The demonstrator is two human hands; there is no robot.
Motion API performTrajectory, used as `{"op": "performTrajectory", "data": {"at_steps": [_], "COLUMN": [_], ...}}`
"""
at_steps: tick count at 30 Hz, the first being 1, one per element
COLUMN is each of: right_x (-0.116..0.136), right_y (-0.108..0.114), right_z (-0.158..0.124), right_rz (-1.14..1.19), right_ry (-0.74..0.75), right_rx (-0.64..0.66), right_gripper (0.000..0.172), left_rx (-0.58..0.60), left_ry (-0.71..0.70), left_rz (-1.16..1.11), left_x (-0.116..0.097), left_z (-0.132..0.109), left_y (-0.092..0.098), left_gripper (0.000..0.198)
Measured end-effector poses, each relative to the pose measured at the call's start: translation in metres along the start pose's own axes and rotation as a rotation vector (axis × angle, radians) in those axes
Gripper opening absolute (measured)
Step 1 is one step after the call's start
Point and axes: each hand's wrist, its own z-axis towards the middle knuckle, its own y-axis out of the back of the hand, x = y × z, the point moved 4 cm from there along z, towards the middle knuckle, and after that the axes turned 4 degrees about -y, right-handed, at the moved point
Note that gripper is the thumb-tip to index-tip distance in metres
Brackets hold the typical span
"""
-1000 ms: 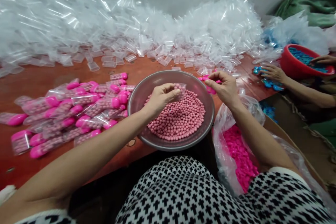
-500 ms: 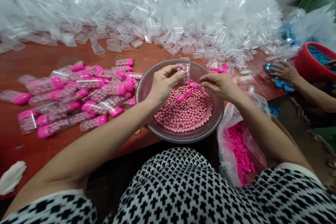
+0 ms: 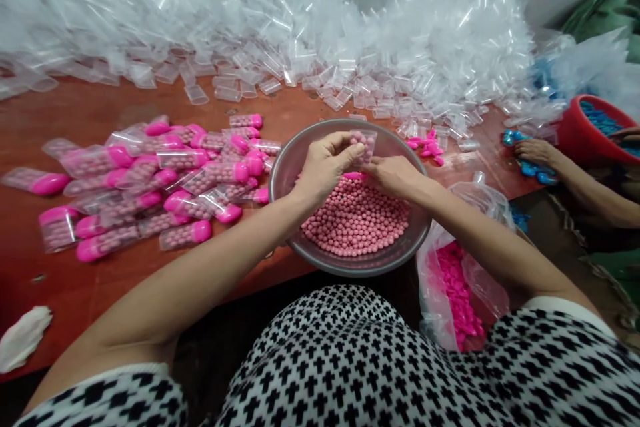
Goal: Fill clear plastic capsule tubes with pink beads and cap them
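My left hand (image 3: 325, 167) pinches a small clear tube (image 3: 364, 145) filled with pink beads, held over a metal bowl (image 3: 320, 253) of pink beads (image 3: 356, 220). My right hand (image 3: 393, 175) is closed just below the tube, touching the beads; a pink cap edge (image 3: 353, 175) shows at its fingertips. Both hands meet above the bowl's far half.
Filled tubes with pink caps (image 3: 150, 187) lie left of the bowl. Empty clear tubes (image 3: 300, 33) are heaped along the wall. A plastic bag of pink caps (image 3: 457, 287) sits at right. Another person's hand (image 3: 537, 152) rests by blue caps and a red basin (image 3: 595, 137). A white cloth (image 3: 23, 337) lies at the near left.
My right hand came from the loose pink caps beyond the bowl, dropped caps onto the beads, and now closes beneath the tube. My left hand lifted the filled tube slightly.
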Motion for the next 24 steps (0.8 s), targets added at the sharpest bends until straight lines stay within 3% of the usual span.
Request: {"op": "performTrajectory", "data": {"at_steps": [5, 9, 12, 15, 17, 19, 24], "right_x": [-0.021, -0.028, -0.020, -0.012, -0.010, -0.015, -0.027], "right_y": [0.026, 0.022, 0.010, 0.002, 0.002, 0.009, 0.048], "right_z": [-0.022, -0.031, -0.027, -0.022, -0.024, -0.031, -0.059], "right_rz": [0.731, 1.316, 1.506, 1.663, 1.703, 1.604, 1.048], "right_ry": [-0.024, -0.146, -0.200, -0.207, -0.192, -0.186, -0.128], "right_rx": [-0.368, -0.602, -0.633, -0.533, -0.449, -0.456, -0.803], "right_gripper": [0.018, 0.030, 0.037, 0.037, 0.038, 0.038, 0.027], "left_rx": [0.084, 0.090, 0.133, 0.155, 0.162, 0.166, 0.206], "left_ry": [0.136, 0.185, 0.216, 0.205, 0.187, 0.157, -0.008], "left_rz": [-0.006, -0.069, -0.124, -0.147, -0.128, -0.058, 0.332], "left_x": [0.010, 0.014, 0.013, 0.009, 0.008, 0.007, 0.004], "left_z": [-0.004, -0.004, -0.005, -0.007, -0.008, -0.009, -0.008], "left_y": [-0.006, -0.009, -0.013, -0.016, -0.017, -0.016, -0.010], "left_gripper": [0.044, 0.045, 0.049, 0.050, 0.049, 0.049, 0.039]}}
